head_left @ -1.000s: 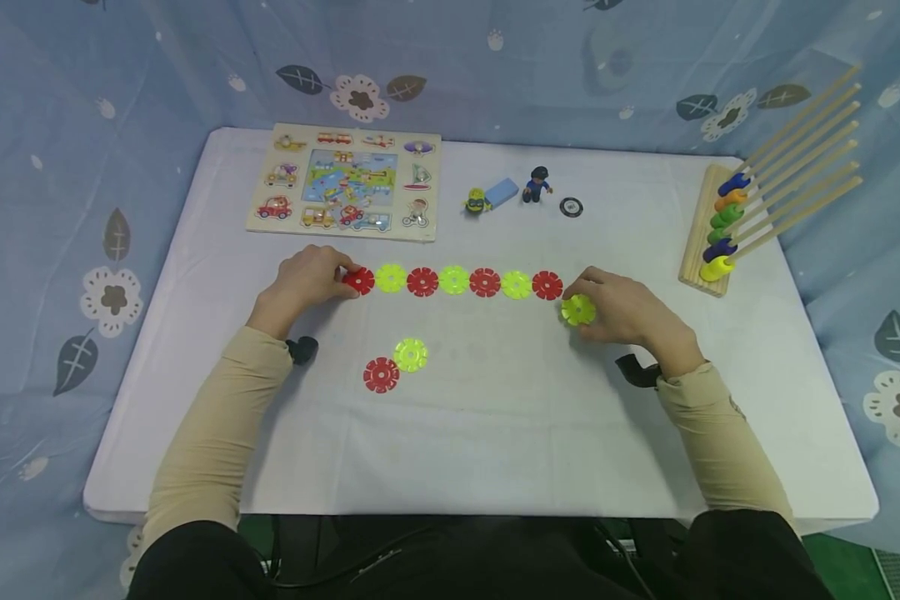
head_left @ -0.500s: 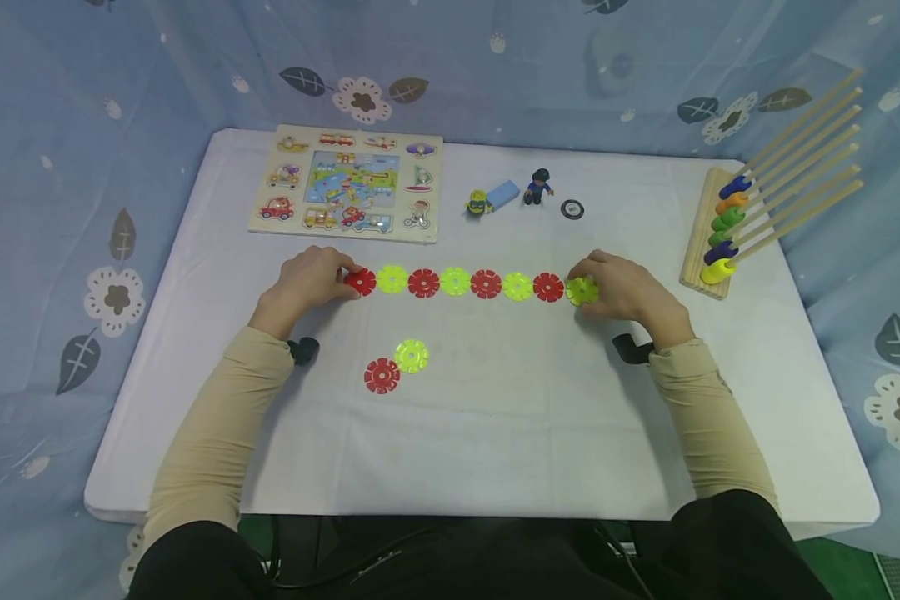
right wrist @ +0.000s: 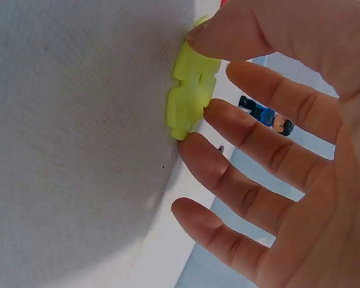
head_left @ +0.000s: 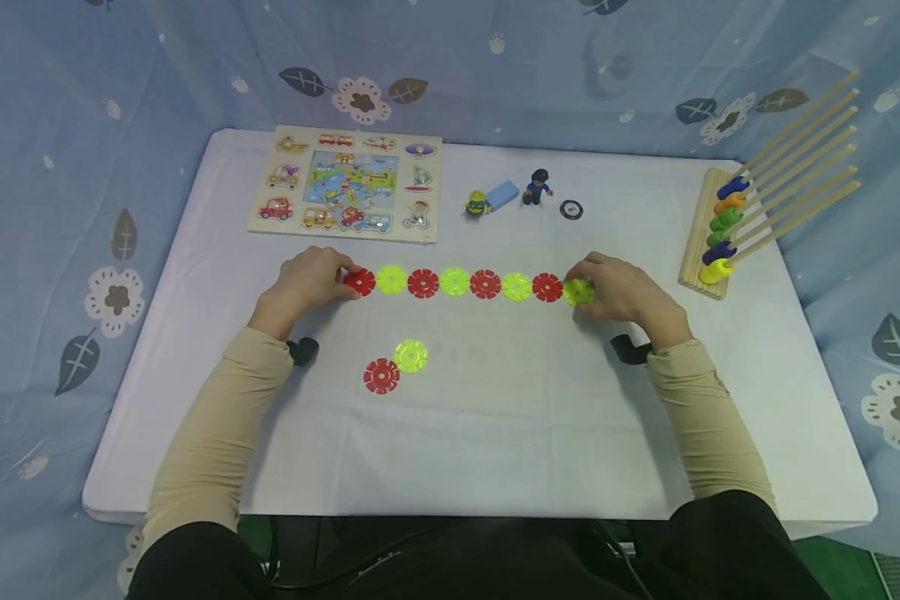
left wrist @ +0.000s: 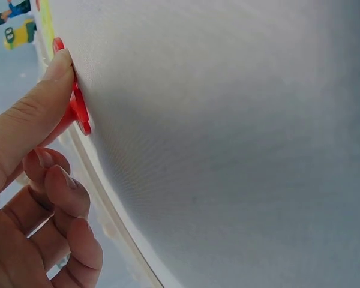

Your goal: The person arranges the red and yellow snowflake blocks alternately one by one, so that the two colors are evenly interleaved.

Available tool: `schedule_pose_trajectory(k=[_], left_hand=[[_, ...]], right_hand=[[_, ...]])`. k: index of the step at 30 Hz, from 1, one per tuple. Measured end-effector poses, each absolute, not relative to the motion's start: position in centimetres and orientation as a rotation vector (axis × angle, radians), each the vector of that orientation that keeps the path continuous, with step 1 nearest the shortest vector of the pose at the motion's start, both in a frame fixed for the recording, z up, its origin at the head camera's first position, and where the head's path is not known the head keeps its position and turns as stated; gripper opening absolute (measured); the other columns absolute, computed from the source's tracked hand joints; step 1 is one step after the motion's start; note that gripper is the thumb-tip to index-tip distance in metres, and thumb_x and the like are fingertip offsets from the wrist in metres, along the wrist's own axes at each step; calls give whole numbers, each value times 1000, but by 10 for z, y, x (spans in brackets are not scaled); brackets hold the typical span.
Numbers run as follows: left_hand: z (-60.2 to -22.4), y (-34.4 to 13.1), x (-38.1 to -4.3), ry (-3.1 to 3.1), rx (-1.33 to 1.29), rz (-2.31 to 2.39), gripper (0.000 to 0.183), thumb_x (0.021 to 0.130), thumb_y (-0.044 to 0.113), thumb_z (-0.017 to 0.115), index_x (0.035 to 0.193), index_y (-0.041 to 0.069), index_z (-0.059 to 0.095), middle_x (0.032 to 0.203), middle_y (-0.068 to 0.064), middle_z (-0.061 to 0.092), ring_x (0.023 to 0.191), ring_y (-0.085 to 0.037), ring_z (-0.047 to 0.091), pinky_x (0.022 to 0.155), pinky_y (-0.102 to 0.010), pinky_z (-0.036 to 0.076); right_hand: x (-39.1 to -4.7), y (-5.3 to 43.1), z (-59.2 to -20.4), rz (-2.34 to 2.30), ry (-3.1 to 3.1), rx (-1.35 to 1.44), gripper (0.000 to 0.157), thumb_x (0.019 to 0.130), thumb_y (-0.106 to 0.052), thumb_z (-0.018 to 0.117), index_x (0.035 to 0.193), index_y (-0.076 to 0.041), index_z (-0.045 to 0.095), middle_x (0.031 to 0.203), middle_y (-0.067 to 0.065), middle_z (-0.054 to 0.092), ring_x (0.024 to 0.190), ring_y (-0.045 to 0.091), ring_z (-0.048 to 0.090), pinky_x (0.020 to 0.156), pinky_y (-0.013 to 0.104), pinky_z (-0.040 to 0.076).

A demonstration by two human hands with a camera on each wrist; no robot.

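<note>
In the head view, red and yellow-green notched plastic discs lie in an alternating row across the white table. At the row's left end, my left hand [head_left: 311, 279] pinches the red disc [head_left: 363, 282] by its outer edge; thumb and index finger meet on this red disc [left wrist: 80, 108] in the left wrist view, other fingers curled below. My right hand [head_left: 626, 292] holds the yellow-green disc [head_left: 578, 292] at the right end, beside a red disc [head_left: 547, 287]. The right wrist view shows my thumb and fingertips around the edge of that yellow-green disc [right wrist: 192, 87].
Nearer me lie a loose red disc [head_left: 382, 376] and a yellow-green disc [head_left: 411, 356], edge to edge. Behind the row are a picture puzzle board [head_left: 270, 223], a blue block [head_left: 502, 194], small toy figures [head_left: 537, 187] and a black ring [head_left: 571, 209]. A bead peg stand [head_left: 696, 242] stands right.
My right hand has carried the yellow-green disc away from me, up into line with the row's right end. My left hand stays on the red disc.
</note>
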State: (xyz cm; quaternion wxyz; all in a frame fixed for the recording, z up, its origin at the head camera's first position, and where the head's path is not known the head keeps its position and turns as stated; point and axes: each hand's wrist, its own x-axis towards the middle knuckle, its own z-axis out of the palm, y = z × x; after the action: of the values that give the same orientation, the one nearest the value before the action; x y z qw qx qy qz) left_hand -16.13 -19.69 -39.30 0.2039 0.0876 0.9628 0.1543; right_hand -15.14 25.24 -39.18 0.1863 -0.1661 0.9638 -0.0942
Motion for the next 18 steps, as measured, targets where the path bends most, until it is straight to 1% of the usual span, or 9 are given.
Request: schedule_pose_trajectory(k=[6, 12, 15, 18], left_hand=[[-393, -197, -161, 2684, 251, 432, 48, 82, 24, 76, 126, 10, 65, 97, -13, 63, 86, -25, 51, 70, -36, 41], [-393, -197, -161, 2688, 254, 436, 47, 82, 24, 76, 126, 10, 65, 94, -13, 63, 84, -25, 51, 69, -36, 40], [-393, -197, -161, 2688, 255, 439, 47, 82, 24, 76, 126, 10, 65, 93, -12, 63, 84, -25, 51, 69, -36, 40], [-394, -198, -161, 2686, 255, 440, 47, 82, 24, 76, 126, 10, 65, 94, -13, 63, 85, -25, 51, 70, -36, 40]], right_hand=[[-147, 249, -387, -226, 2739, -478, 48, 78, -20, 72, 124, -14, 63, 131, 14, 53, 110, 32, 56, 94, 55, 46], [-140, 237, -381, -195, 2769, -541, 49, 78, -22, 72, 125, -13, 62, 135, 15, 53, 121, 37, 51, 100, 57, 41], [-135, 227, -380, -170, 2781, -613, 50, 77, -23, 73, 124, -11, 63, 132, 15, 55, 119, 36, 51, 100, 55, 41], [-130, 216, -380, -153, 2789, -749, 49, 76, -25, 76, 121, -10, 64, 127, 14, 59, 113, 34, 54, 97, 52, 43]])
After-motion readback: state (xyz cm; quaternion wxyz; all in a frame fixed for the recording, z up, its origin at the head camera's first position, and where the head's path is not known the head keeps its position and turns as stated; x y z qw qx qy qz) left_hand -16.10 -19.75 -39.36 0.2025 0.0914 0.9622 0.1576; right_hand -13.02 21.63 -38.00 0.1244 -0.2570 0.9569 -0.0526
